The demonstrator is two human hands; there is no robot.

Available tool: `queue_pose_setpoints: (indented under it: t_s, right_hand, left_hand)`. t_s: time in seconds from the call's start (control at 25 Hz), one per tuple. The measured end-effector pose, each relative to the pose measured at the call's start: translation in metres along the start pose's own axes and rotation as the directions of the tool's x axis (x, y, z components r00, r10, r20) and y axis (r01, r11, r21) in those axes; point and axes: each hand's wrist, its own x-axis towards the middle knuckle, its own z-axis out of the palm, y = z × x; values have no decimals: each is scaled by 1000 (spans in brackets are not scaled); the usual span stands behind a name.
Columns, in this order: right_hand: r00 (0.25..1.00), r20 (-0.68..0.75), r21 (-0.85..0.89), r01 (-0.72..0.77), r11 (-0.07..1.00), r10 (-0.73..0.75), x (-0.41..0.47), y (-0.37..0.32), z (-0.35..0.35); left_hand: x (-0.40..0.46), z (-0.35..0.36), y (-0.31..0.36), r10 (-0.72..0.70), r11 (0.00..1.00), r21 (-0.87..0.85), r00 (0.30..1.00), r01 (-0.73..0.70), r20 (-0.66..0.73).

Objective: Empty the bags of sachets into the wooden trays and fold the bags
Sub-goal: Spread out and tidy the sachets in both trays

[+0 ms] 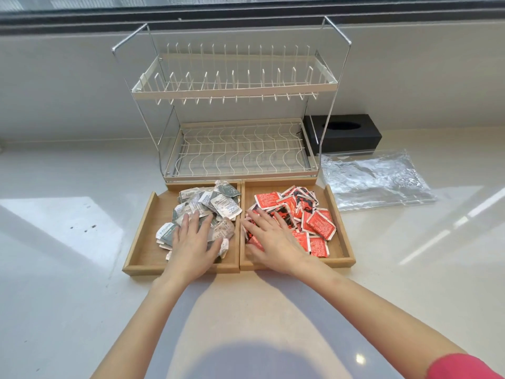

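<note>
A pink sleeve [461, 367] is seen at the 5 o'clock corner of the view, and both bare forearms are stretched forward over the pale countertop [68, 269]. The left hand [195, 242] is laid palm down on the grey-and-white sachets [210, 202] in the left wooden tray [142, 239]; its fingers are held straight and slightly spread, and nothing is pinched. The right hand [270, 236] is laid flat in the same way on the red sachets [314, 217] in the right wooden tray [338, 242], with the fingers straight and spread, pointing toward 11 o'clock. The two trays are set side by side, touching along their inner walls. In each tray the sachets are heaped loosely; bare wood is shown at the left side of the left tray and along the right side of the right tray. At 2 o'clock from the right tray, a clear plastic bag [377, 179] is laid flat and crumpled on the countertop, apart from the tray. Just behind the trays, at 12 o'clock, a two-tier wire dish rack [235, 88] is stood with its base against the trays' far edges. A black tissue box [347, 132] is placed behind the bag, beside the rack's right leg.
</note>
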Motion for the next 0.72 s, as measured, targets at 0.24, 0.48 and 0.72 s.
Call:
queue_pose_setpoints:
  t_s: [0.24, 0.48, 0.72]
  right_hand:
    - [982, -100, 2, -158, 987, 158, -38, 59, -39]
    - [961, -103, -9, -260, 966, 258, -87, 123, -72]
    - [946, -61, -92, -324, 942, 319, -123, 194, -93]
  left_hand:
    - [9, 4, 75, 138, 989, 48, 990, -138, 1]
    - [20, 30, 159, 272, 962, 23, 961, -274, 49]
    - [35, 65, 237, 327, 944, 17, 942, -329, 68]
